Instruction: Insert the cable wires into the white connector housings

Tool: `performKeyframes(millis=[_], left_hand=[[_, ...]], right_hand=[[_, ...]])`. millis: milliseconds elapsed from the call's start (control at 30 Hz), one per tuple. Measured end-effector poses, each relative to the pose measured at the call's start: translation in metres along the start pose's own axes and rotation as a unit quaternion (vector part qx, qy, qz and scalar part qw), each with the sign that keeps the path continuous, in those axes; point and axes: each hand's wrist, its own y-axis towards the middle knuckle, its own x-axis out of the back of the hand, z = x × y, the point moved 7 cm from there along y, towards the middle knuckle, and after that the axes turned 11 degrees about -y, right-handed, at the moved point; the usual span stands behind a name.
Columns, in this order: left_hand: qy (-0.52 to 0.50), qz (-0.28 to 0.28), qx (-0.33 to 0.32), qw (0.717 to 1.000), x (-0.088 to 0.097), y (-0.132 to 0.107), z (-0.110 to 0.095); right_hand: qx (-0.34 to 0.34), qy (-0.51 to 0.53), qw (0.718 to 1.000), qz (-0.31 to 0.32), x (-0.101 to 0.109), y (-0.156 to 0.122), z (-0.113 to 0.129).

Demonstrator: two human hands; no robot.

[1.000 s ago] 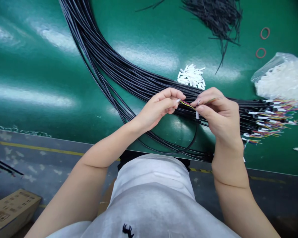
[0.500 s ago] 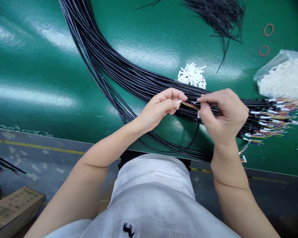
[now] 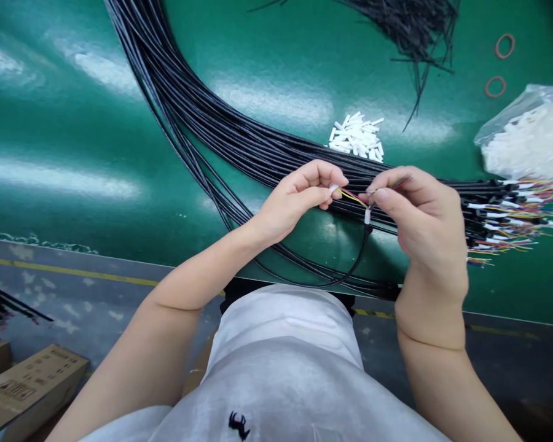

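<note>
Between thumb and fingers, my left hand pinches a small white connector at the end of thin coloured wires. These wires, yellow and red among them, run right to a white sleeve at the end of a black cable. My right hand is closed in a pinch on other thin wires coming from the same cable end. Below the hands that cable loops down and left. Behind them passes a thick bundle of black cables, partly covered by both hands.
Small white tubes lie piled behind the bundle. A clear bag of white pieces sits at right, near the bundle's coloured wire ends. Black strips and two reddish rings are farther back. Cardboard boxes stand on the floor.
My right hand has turned and shifted its fingers at the wires, with dark and red strands now showing above its thumb. My left hand keeps its pinch almost in place.
</note>
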Motion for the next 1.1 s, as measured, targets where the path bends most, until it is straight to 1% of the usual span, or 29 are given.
performKeyframes(millis=[67,167,300,433,567,700,800,900,967,1033,1100], left_hand=[[0.002,0.002,-0.008,1.000,0.000,0.000,-0.001],[0.009,-0.004,-0.008,1.000,0.000,-0.001,-0.002],[0.015,0.000,-0.001,1.000,0.000,-0.002,-0.001],[0.000,0.009,0.012,1.000,-0.001,-0.001,0.001],[-0.023,0.010,0.036,0.999,-0.002,-0.002,0.010],[-0.039,0.013,0.046,0.998,-0.006,-0.002,0.019],[-0.031,-0.007,0.037,0.999,-0.006,-0.003,0.022],[-0.020,-0.017,0.016,1.000,-0.006,-0.004,0.021],[-0.009,-0.019,-0.001,1.000,-0.006,-0.005,0.019],[0.007,-0.027,-0.009,1.000,-0.004,-0.006,0.018],[0.017,-0.034,-0.004,0.999,-0.002,-0.007,0.018]], right_hand=[[-0.015,0.061,0.998,-0.006,0.000,0.001,-0.009],[-0.013,0.088,0.996,-0.014,0.000,0.002,-0.014],[-0.006,0.080,0.997,-0.015,-0.001,0.001,-0.011],[-0.004,0.078,0.997,-0.014,-0.001,0.000,-0.009],[0.002,0.061,0.998,-0.022,-0.001,0.000,-0.010],[0.023,0.048,0.998,-0.020,-0.006,-0.001,-0.003],[0.030,0.017,0.999,-0.022,-0.011,-0.003,0.006],[0.051,-0.027,0.997,-0.043,-0.013,-0.004,0.015],[0.089,-0.076,0.991,-0.071,-0.011,-0.005,0.024],[0.146,-0.145,0.974,-0.096,-0.010,-0.007,0.035],[0.188,-0.190,0.959,-0.097,-0.010,-0.010,0.043]])
